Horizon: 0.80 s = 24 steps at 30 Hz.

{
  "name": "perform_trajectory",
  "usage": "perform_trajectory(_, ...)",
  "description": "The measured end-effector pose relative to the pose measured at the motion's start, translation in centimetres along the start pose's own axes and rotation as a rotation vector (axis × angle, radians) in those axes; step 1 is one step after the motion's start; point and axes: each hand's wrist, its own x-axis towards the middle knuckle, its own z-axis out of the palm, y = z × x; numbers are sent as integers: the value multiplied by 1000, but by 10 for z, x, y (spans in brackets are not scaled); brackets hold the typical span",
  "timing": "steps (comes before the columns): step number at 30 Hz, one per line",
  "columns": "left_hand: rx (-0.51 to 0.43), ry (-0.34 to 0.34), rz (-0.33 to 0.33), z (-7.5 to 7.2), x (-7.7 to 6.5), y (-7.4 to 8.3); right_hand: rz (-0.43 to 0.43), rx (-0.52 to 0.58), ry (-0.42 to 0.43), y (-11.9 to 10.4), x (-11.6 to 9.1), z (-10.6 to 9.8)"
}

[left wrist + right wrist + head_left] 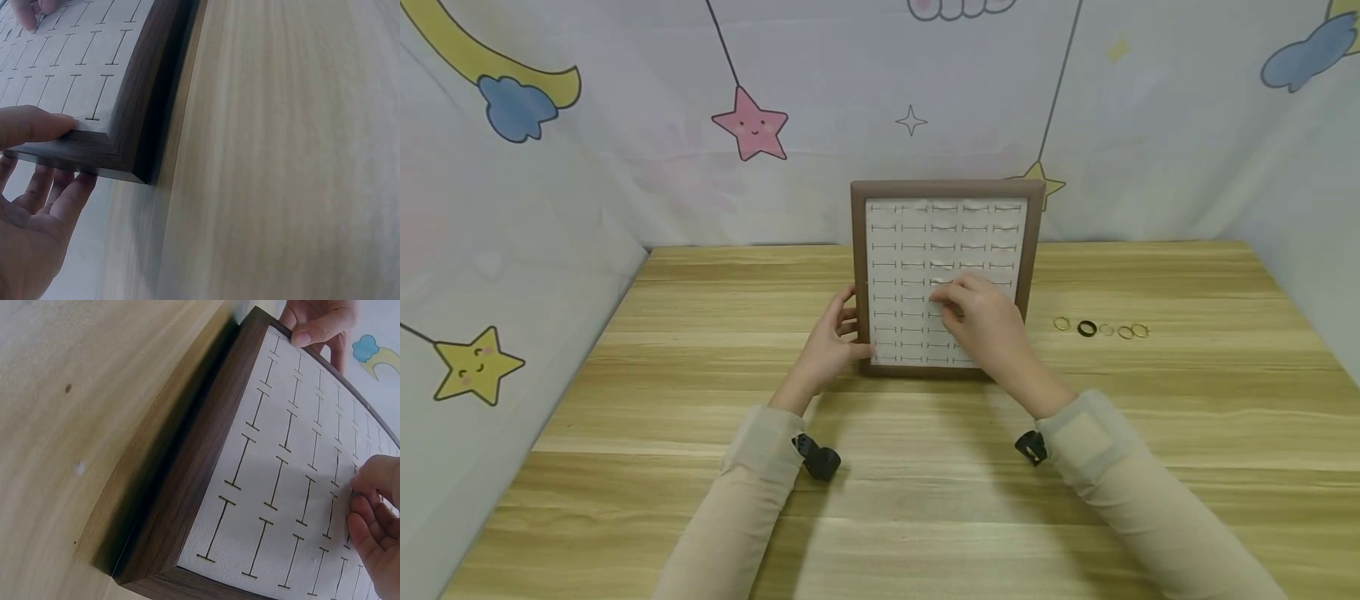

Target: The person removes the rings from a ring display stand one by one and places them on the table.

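Observation:
A brown-framed ring display board [889,333] with a white slotted face stands upright on the table. My left hand [829,346] grips its lower left edge, thumb on the front and fingers behind, as the left wrist view also shows around the frame [140,94]. My right hand [988,325] is at the middle of the slotted face, with thumb and fingertips brought together against a slot. In the right wrist view the fingers [369,534] curl close to the white face [250,481]; whether something small lies between the fingertips is hidden.
Several rings lie in a row on the wooden table [925,517], right of the board: gold-coloured ones such as the leftmost ring [1062,323], and a black ring [1087,328]. A white cloth backdrop [820,83] with printed stars hangs behind the table.

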Motion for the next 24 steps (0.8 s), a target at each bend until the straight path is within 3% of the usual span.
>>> perform_trajectory(9, -2, -1, 1, 0, -2, 2, -26, 83, -10, 5, 1, -2)
perform_trajectory(24, -11, 0, 3, 0, -1, 1, 33, 243, -89, 12, 5, -10)
